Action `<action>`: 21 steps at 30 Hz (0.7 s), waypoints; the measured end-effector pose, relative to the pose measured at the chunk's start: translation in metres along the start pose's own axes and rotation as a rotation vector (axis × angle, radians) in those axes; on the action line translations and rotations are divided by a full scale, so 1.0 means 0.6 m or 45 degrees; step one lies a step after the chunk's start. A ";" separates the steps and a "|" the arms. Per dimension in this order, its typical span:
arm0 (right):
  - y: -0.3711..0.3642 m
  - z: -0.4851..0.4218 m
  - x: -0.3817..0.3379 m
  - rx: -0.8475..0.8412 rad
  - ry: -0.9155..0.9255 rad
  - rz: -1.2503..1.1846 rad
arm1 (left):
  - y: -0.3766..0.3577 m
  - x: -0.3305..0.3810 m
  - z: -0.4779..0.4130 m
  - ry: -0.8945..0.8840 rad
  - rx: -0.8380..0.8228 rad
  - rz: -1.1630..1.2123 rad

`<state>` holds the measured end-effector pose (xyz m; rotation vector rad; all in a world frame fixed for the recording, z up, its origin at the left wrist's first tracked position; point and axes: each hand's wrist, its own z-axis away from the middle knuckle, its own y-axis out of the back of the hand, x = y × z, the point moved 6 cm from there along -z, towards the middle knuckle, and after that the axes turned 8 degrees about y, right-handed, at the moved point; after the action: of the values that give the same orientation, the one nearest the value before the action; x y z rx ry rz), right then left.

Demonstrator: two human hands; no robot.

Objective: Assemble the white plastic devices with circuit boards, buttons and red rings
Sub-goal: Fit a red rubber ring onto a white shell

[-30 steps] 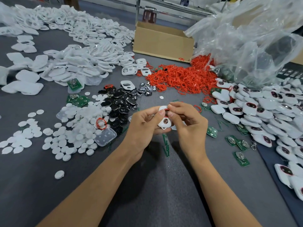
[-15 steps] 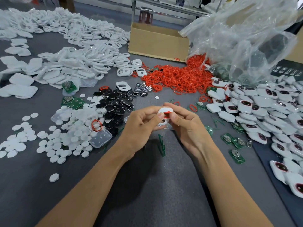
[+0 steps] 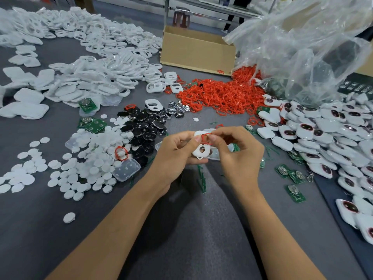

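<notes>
My left hand (image 3: 175, 154) grips a white plastic shell (image 3: 200, 150) with two openings, held above the grey table. My right hand (image 3: 238, 150) pinches a red ring (image 3: 205, 138) at the shell's upper opening, thumb and forefinger on it. A clear button pad (image 3: 215, 155) lies on the table just behind the shell. Green circuit boards (image 3: 295, 194) lie to the right, and a heap of red rings (image 3: 220, 96) sits behind my hands.
White round buttons (image 3: 66, 168) and black lens pieces (image 3: 143, 128) spread at the left. Piles of white shells (image 3: 90, 77) fill the far left. Finished devices (image 3: 327, 138) heap at the right. A cardboard box (image 3: 196, 51) and a clear plastic bag (image 3: 302, 47) stand behind.
The shell has tilted so its lower opening faces me. My right fingers have shifted along the red ring at the upper opening. Both hands stay in the same spot.
</notes>
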<state>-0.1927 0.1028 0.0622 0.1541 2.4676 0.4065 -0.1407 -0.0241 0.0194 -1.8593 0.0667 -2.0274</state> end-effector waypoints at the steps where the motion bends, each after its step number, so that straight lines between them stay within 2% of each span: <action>1: -0.001 0.001 0.000 0.008 -0.013 -0.012 | 0.000 -0.001 -0.001 0.011 0.008 0.010; 21: -0.021 0.003 -0.003 -0.073 0.039 0.074 | 0.000 -0.009 -0.005 0.114 -0.001 0.116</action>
<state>-0.1906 0.0910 0.0578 0.1975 2.4830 0.5080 -0.1433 -0.0233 0.0138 -1.7331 0.1737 -2.0469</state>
